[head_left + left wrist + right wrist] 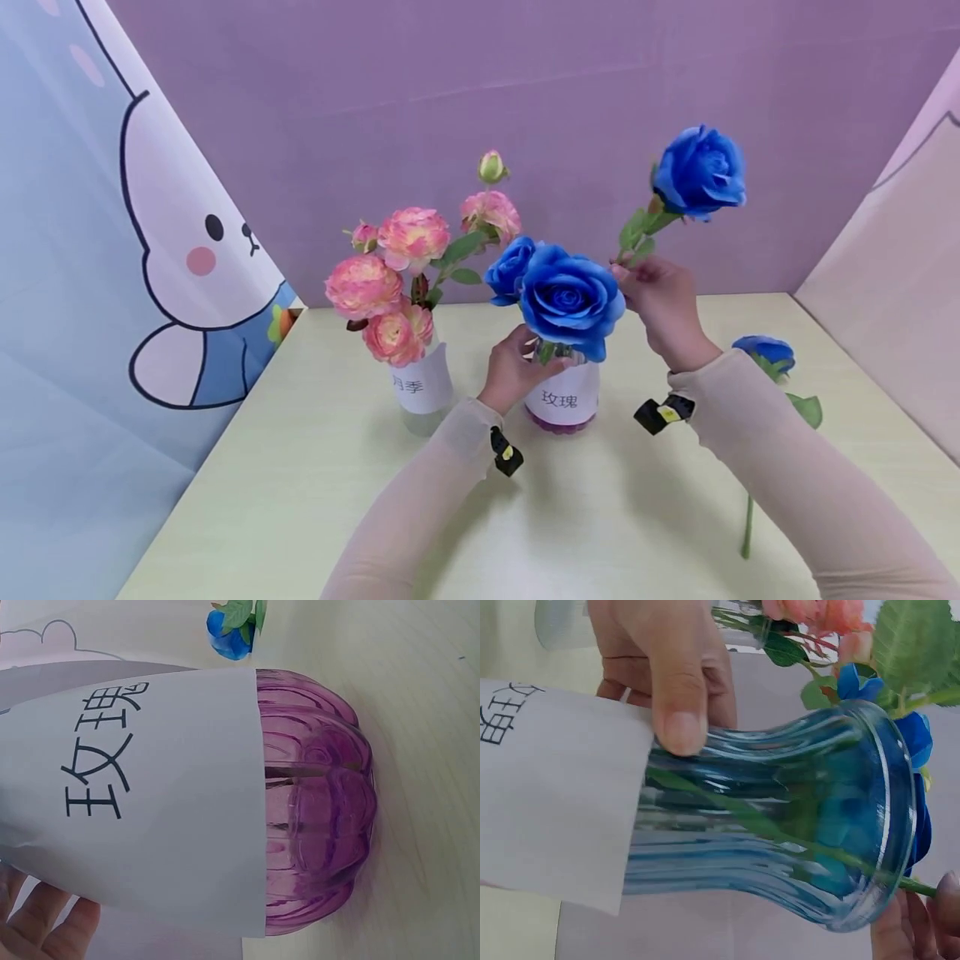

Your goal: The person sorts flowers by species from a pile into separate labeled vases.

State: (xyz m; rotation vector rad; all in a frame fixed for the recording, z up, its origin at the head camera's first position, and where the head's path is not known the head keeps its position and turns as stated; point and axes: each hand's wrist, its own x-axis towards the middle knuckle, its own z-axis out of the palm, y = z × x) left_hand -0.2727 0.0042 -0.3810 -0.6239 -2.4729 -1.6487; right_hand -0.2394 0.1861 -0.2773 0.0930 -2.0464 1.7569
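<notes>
A glass vase (562, 427) with a purple base and a white paper label (180, 810) stands upright on the table. Its neck is gripped by my left hand (521, 367), whose thumb lies along the glass in the right wrist view. Large blue artificial roses (570, 296) fill the vase's mouth. My right hand (663, 308) pinches the stem of another blue rose (701, 171), bloom up and leaning right. In the right wrist view the pinched green stem (922, 887) passes through the rim into the vase (780, 817). The fingers' far sides are hidden.
Left of it stands a second labelled vase (423, 421) with pink roses (412, 240) and buds. One more blue rose (765, 350) lies on the table (337, 500) at the right, partly behind my right forearm. A purple backdrop (375, 100) closes the rear.
</notes>
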